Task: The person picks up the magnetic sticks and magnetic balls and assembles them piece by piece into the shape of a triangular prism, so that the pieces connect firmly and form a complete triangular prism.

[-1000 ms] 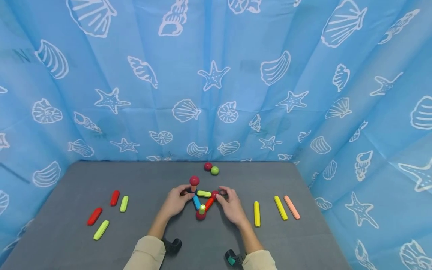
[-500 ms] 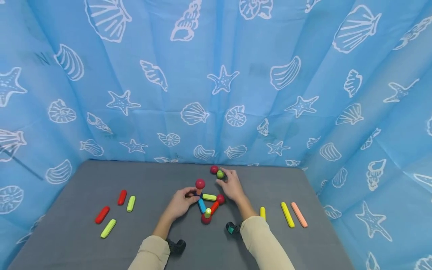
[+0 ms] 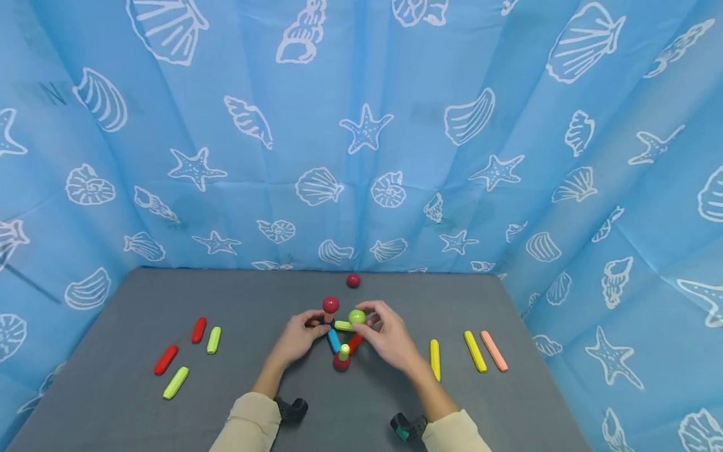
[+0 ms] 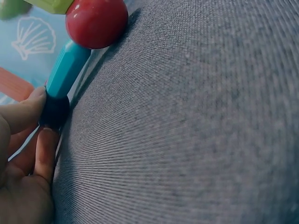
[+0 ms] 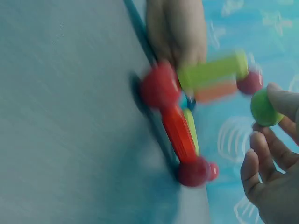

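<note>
My left hand (image 3: 298,336) pinches the dark blue ball (image 4: 56,112) at the left corner of a triangle of sticks and balls. Between thumb and fingers, my right hand (image 3: 391,336) holds a green ball (image 3: 356,316) above the table, near the triangle's right corner. The triangle's sides are a blue stick (image 3: 334,341), a red stick (image 5: 180,135) and a yellow-green stick (image 3: 342,326). A red ball (image 3: 341,363) forms the near corner, with a short yellow-green stick (image 5: 212,72) upright on it. Over the left corner, an orange stick (image 5: 216,91) stands topped by another red ball (image 3: 331,305).
On the left lie two red sticks (image 3: 166,360) and two yellow-green sticks (image 3: 176,383). To the right are two yellow sticks (image 3: 475,351) and an orange stick (image 3: 494,351). A single red ball (image 3: 353,280) sits by the back edge, before a blue shell-print curtain (image 3: 361,188).
My right hand left the triangle's right corner, took the green ball from beside the red ball at the back, and brought it back toward the triangle. My left hand kept its hold.
</note>
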A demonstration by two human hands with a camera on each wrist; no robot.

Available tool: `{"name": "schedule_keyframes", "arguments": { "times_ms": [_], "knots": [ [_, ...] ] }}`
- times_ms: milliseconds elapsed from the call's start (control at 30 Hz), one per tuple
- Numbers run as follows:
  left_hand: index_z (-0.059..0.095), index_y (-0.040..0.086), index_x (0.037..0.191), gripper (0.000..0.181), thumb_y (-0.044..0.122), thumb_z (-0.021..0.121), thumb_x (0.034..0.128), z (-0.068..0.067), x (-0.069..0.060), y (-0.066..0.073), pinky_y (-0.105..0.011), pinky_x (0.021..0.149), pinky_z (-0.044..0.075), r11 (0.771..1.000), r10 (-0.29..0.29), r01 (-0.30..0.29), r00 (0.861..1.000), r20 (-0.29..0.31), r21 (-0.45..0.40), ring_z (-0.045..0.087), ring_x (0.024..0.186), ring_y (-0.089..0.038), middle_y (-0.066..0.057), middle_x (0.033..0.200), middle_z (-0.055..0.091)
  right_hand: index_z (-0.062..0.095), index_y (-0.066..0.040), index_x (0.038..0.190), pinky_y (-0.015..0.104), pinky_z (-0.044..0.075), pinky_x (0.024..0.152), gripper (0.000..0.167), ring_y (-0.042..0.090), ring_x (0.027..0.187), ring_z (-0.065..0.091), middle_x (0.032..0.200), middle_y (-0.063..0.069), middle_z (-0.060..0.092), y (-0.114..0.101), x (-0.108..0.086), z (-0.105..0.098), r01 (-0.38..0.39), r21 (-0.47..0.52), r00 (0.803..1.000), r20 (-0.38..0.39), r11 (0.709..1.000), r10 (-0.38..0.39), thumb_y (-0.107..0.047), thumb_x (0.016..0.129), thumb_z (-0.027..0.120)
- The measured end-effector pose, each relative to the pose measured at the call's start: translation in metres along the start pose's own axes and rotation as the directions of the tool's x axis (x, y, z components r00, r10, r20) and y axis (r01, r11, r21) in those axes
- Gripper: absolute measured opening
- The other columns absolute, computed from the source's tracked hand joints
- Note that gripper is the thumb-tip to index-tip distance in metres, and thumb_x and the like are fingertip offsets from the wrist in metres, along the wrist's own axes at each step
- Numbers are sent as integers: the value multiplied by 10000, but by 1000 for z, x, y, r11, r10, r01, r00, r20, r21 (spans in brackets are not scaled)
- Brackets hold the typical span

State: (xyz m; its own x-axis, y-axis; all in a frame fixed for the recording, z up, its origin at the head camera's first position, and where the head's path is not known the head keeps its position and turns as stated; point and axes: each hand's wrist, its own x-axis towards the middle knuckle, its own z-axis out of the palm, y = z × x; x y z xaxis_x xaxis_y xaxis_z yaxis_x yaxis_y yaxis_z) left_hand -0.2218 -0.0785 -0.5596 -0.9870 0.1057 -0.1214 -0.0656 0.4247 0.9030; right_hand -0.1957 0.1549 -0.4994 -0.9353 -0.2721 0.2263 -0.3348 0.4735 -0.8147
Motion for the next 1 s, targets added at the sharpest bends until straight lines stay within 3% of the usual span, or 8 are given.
{"name": "schedule_keyframes", "arguments": {
  "times_ms": [267, 367, 500, 600, 700, 800, 867, 1000],
  "knots": [
    [691, 163, 1295, 375, 295, 737, 947, 1, 1, -1, -388, 863, 515, 1000, 2, -2, 1000, -16, 5, 609, 990, -171, -27, 1109, 708, 627, -145, 1297, 235, 545, 746, 379, 138, 925, 604, 1162, -63, 623, -21, -33, 8, 134, -11, 985, 107, 991, -132, -256, 950, 735],
    [690, 175, 1298, 373, 289, 736, 947, 2, 1, -1, -370, 849, 505, 1000, -1, 1, 1000, -16, 4, 600, 979, -171, -21, 1097, 700, 598, -155, 1342, 259, 551, 748, 450, 166, 946, 610, 1190, -51, 614, -22, -36, 11, 104, -31, 989, 107, 994, -100, -271, 936, 751],
    [680, 179, 1311, 364, 266, 719, 960, 4, -2, -1, -366, 836, 500, 999, 30, -29, 999, -38, 23, 595, 983, -171, -29, 1106, 693, 536, -157, 1388, 239, 523, 751, 586, 159, 940, 588, 1172, -24, 576, -15, -39, 23, -53, -49, 991, 120, 997, 59, -392, 905, 771],
    [680, 169, 1306, 351, 254, 710, 967, 3, -7, 0, -363, 817, 501, 995, 70, -65, 995, -70, 74, 597, 971, -164, -37, 1106, 692, 564, -134, 1235, 200, 480, 703, 499, 105, 855, 546, 1071, 16, 564, -5, -40, 36, -122, -104, 982, 129, 987, 135, -426, 891, 777],
    [696, 148, 1254, 305, 239, 716, 964, 3, -13, 5, -356, 800, 505, 985, 96, -81, 990, -99, 153, 594, 933, -156, -32, 1076, 685, 574, -156, 1068, 200, 464, 671, 343, 90, 796, 526, 978, 38, 571, 3, -41, 42, -115, -154, 986, 102, 981, 131, -337, 886, 801],
    [717, 126, 1114, 209, 224, 756, 933, 2, -21, 13, -385, 814, 516, 965, 113, -79, 986, -126, 249, 578, 920, -176, -33, 1027, 665, 593, -154, 1064, 258, 489, 738, 289, 124, 855, 551, 982, 28, 602, 7, -40, 39, -69, -242, 996, 44, 968, 82, -242, 887, 803],
    [709, 134, 1020, 179, 244, 790, 904, 1, -26, 18, -391, 818, 519, 950, 106, -59, 984, -140, 305, 561, 917, -186, -27, 993, 648, 606, -141, 1088, 298, 496, 777, 273, 147, 891, 548, 997, 21, 622, 8, -38, 34, -24, -353, 1000, 5, 935, 27, -215, 899, 788],
    [670, 157, 917, 248, 302, 853, 833, 2, -36, 22, -318, 690, 482, 949, 54, -3, 987, -153, 316, 543, 803, -159, 2, 865, 635, 620, -51, 1194, 388, 530, 903, 383, 234, 1018, 587, 1116, 93, 661, 15, -32, 24, 21, -594, 998, -32, 804, -49, -250, 909, 781]
  ]
}}
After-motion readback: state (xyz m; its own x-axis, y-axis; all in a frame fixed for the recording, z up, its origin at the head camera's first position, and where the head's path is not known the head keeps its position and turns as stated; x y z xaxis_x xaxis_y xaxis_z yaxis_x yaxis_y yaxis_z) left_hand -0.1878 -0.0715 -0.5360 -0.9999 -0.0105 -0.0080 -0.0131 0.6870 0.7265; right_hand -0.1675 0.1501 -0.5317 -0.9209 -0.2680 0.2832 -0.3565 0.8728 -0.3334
